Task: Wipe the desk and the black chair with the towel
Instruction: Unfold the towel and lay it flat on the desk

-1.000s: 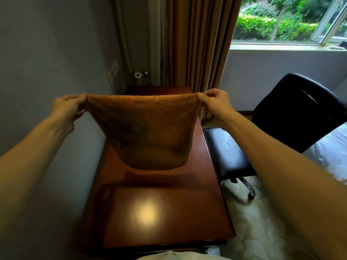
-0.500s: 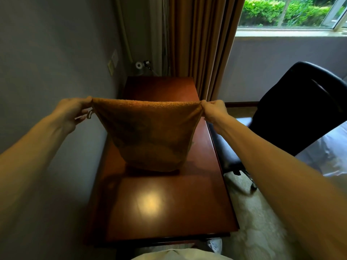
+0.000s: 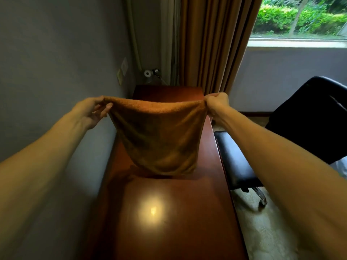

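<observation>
The fingers (image 3: pixel 104 109) of the left hand (image 3: pixel 90 113) pinch the top left corner of a brown towel (image 3: pixel 159 139), with the lower fingers loosely spread beneath it. The right hand (image 3: pixel 216 104) pinches the top right corner between thumb and curled fingers. Both bare arms reach forward, holding the towel stretched wide so it hangs like a sheet. It hangs over the far half of a glossy reddish-wood counter (image 3: pixel 178 231); whether its lower edge touches the wood cannot be told. A round glare of light shines on the near half of the counter. The counter's left edge runs along a grey wall (image 3: pixel 56 53). Just beside its right edge stands the black chair (image 3: pixel 309 121), on a pale carpet (image 3: pixel 272 241). Beyond the far right corner hangs a tan curtain (image 3: pixel 212 44) beside a window (image 3: pixel 300 19) showing green bushes.
</observation>
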